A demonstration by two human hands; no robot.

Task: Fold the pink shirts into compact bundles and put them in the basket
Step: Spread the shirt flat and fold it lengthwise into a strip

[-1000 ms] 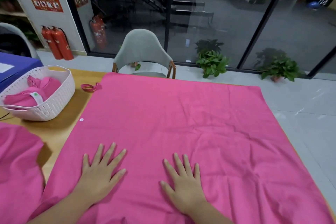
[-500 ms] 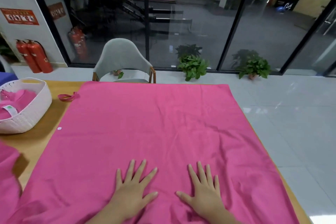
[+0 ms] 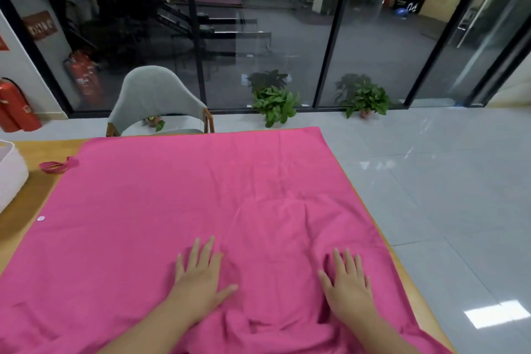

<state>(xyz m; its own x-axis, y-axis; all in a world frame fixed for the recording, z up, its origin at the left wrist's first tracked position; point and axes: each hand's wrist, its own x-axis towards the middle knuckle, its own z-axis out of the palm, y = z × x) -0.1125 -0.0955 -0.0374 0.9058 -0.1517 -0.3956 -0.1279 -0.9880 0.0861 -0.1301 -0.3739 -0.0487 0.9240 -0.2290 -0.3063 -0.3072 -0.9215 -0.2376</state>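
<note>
A large pink shirt (image 3: pixel 161 204) lies spread flat over most of the wooden table (image 3: pixel 26 224). My left hand (image 3: pixel 198 279) presses flat on it near the front middle, fingers straight and spread. My right hand (image 3: pixel 349 282) lies flat on the cloth close to the right edge, fingers straight. Wrinkles bunch up between and in front of my hands. Only a corner of the white basket (image 3: pixel 8 175) shows at the far left; its inside is out of view.
A small pink strap (image 3: pixel 56 165) lies on the table beside the shirt's far left corner. A grey chair (image 3: pixel 156 103) stands behind the table. Potted plants (image 3: pixel 275 102) and glass walls are beyond. Tiled floor is to the right. Red fire extinguishers (image 3: pixel 14 108) stand at left.
The view has swung right, so the basket has slid almost out of frame. Both hands have moved rightward over the cloth and further apart, and folds have gathered between them.
</note>
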